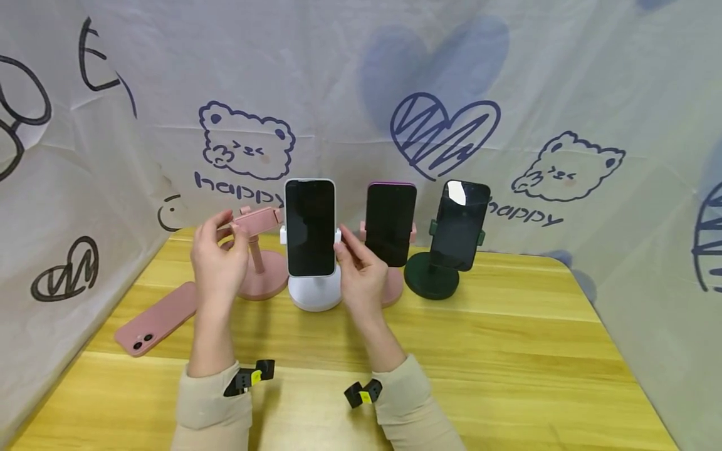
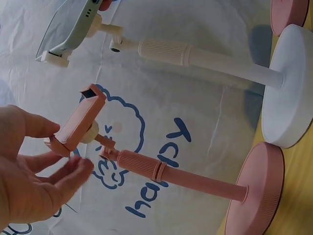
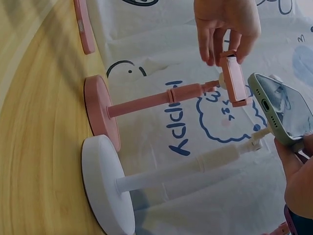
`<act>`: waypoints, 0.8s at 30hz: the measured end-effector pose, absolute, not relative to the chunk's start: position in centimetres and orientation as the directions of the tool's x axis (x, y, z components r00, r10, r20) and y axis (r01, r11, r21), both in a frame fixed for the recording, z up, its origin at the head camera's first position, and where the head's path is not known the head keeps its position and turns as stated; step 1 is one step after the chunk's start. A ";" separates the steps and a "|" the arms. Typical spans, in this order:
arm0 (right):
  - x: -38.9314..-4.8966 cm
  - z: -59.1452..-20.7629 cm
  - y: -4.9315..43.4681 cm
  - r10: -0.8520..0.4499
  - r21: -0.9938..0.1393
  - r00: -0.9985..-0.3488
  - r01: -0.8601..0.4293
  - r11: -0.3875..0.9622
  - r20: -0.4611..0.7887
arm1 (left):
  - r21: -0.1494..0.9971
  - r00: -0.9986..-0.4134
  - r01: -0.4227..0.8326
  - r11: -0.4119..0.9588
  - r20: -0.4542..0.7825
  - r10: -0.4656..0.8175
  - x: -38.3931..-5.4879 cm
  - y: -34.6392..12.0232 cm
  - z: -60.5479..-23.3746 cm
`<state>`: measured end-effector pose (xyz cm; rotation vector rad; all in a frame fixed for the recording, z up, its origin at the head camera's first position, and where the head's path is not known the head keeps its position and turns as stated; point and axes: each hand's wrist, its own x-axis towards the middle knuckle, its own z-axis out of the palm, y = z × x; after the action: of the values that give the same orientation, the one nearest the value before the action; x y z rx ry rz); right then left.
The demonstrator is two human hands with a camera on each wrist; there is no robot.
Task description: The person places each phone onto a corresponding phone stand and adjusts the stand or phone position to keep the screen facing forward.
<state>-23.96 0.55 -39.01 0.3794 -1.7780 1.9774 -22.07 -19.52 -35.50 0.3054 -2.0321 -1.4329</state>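
My left hand (image 1: 220, 263) pinches the outer end of the phone clamp (image 1: 256, 222) on a pink phone stand (image 1: 264, 279). That clamp is bare, and in the left wrist view the thumb (image 2: 41, 125) lies on its end with the fingers curled below. Beside it stands a white phone stand (image 1: 314, 293), whose clamp carries a phone in a pale green case (image 3: 274, 120), screen toward me. My right hand (image 1: 365, 275) holds the right side of this clamp between thumb and fingers, right at the phone's edge. Part of that grip is hidden behind the phone.
A pink phone (image 1: 160, 316) lies camera side up on the wooden table (image 1: 507, 351), left of the left wrist. Right of the right hand, another pink stand (image 1: 393, 288) and a dark green stand (image 1: 431, 282) each hold a phone. A printed cloth (image 1: 338, 81) hangs close behind.
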 end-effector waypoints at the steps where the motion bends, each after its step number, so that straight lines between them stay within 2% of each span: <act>1: -23.9 -39.0 0.5 0.149 -0.860 -0.857 -0.506 -0.065 0.493 | 0.915 -0.791 0.146 0.376 0.336 -0.512 -22.1 -19.6 -35.5; 14: -24.1 -39.5 0.1 0.178 -0.812 -0.810 -0.578 -0.081 0.559 | 0.921 -0.795 0.099 0.376 0.301 -0.527 -21.4 -19.9 -34.8; 24: -24.3 -39.6 -0.1 0.176 -0.796 -0.792 -0.602 -0.067 0.584 | 0.905 -0.842 0.012 0.426 0.239 -0.484 -19.7 -20.6 -33.9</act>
<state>-24.29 -0.06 -39.63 0.4578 -1.6829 1.9111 -19.71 -20.58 -33.92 0.3984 -2.2148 -1.4110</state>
